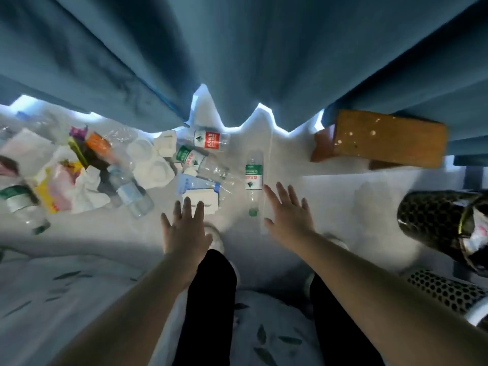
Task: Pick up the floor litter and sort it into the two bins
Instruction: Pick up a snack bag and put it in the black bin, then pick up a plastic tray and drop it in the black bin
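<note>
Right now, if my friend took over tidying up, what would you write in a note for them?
Left hand: open, empty, fingertips at the blue-and-white pack.
Right hand: open, empty, beside the green-label bottle.
Litter pile of bottles, tissues and wrappers lies on the floor, leftward.
Patterned bin, at right, holds something white; perforated bin's inside is hidden.
Left: nearly all the litter.
</note>
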`<state>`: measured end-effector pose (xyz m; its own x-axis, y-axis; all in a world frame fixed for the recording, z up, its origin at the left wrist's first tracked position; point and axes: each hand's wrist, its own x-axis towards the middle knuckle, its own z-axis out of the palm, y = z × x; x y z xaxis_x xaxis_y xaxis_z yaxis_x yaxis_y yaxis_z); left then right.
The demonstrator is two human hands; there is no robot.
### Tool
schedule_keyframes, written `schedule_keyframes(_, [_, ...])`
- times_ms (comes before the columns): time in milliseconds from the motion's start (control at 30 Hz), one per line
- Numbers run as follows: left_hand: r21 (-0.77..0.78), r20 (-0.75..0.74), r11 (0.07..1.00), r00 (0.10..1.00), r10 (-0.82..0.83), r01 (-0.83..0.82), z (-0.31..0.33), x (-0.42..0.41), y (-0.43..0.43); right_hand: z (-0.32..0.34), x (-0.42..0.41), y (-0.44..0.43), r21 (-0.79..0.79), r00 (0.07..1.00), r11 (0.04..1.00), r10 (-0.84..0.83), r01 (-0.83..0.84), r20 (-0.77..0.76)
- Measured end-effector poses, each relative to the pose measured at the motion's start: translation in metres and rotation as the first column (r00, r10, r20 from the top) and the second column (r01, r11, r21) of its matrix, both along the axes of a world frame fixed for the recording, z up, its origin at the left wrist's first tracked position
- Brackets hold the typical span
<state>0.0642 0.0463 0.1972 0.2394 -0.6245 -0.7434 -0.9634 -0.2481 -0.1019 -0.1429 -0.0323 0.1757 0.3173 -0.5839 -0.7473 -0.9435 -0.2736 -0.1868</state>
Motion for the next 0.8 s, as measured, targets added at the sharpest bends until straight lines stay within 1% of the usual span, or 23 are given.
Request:
schedule_keyframes(100, [0.025,0.015,1.0,1.0,0.005,-0.005,-0.031,0.043,0.013,-0.034,0.054,0.003,0.032,0.994,0.994,-0.106,0.105,0.032])
schedule_keyframes(200, [0.072,0.031,0.997,0.999,0.01,-0.012,-0.074,0.069,0.023,-0.074,0.087,0.004,0.026,0.982,0.982,-0.189,0.188,0.025])
schedule_keyframes(300, [0.103,0.011,0.995,1.0,0.017,-0.018,-0.121,0.077,0.029,-0.117,0.098,0.005,0.021,0.98,0.98,-0.199,0.199,0.01])
schedule_keyframes(433, [0.114,-0.019,0.993,1.0,0.012,-0.01,-0.18,0.076,0.031,-0.167,0.102,0.004,0.019,0.981,0.982,-0.188,0.188,0.046])
schedule_keyframes(567, [0.059,-0.029,0.997,0.999,-0.041,0.043,-0.228,0.073,0.03,-0.208,0.111,0.001,0.021,0.97,0.974,-0.227,0.226,0.087])
schedule_keyframes(733, [0.006,-0.026,0.999,0.998,-0.051,0.052,-0.271,0.076,0.017,-0.253,0.129,-0.011,-0.038,0.95,0.96,-0.268,0.277,0.158])
schedule_keyframes(800, [-0.039,-0.031,0.998,0.998,-0.054,0.052,-0.284,0.077,0.015,-0.266,0.133,-0.014,-0.052,0.943,0.955,-0.28,0.293,0.181])
